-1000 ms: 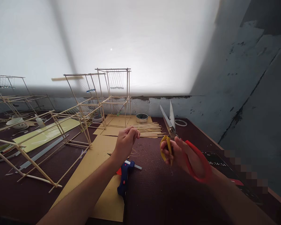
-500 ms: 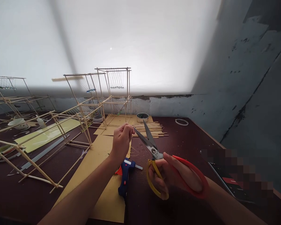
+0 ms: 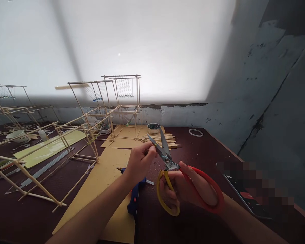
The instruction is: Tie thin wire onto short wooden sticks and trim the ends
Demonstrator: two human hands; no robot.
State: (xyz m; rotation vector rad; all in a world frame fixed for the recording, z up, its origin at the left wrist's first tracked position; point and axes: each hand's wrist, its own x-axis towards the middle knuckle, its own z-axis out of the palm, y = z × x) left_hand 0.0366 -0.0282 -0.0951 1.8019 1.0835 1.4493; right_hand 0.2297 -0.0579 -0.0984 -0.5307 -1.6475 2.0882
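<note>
My right hand (image 3: 193, 188) holds a pair of scissors (image 3: 170, 165) with one red and one yellow handle loop. The blades stand apart and point up and away. My left hand (image 3: 139, 162) is closed in a pinch beside the left blade. A thin yellowish string (image 3: 155, 144) shows at its fingertips and crosses that blade; the rest of it is hidden. Below my left wrist lies a blue glue gun (image 3: 134, 198), partly covered by my hand, on the edge of a tan board (image 3: 112, 169).
Wooden stick frames (image 3: 85, 115) with hanging glass beads stand at the left and back. Behind my hands are a pile of thin sticks (image 3: 171, 140) and a round tin (image 3: 154, 128). A ring (image 3: 196, 133) lies at the back right, a dark flat object (image 3: 244, 195) at the right.
My left hand has moved right and slightly down, closer to the scissors. The yellowish string now lies across the left blade. The scissors have shifted slightly, their blades still apart.
</note>
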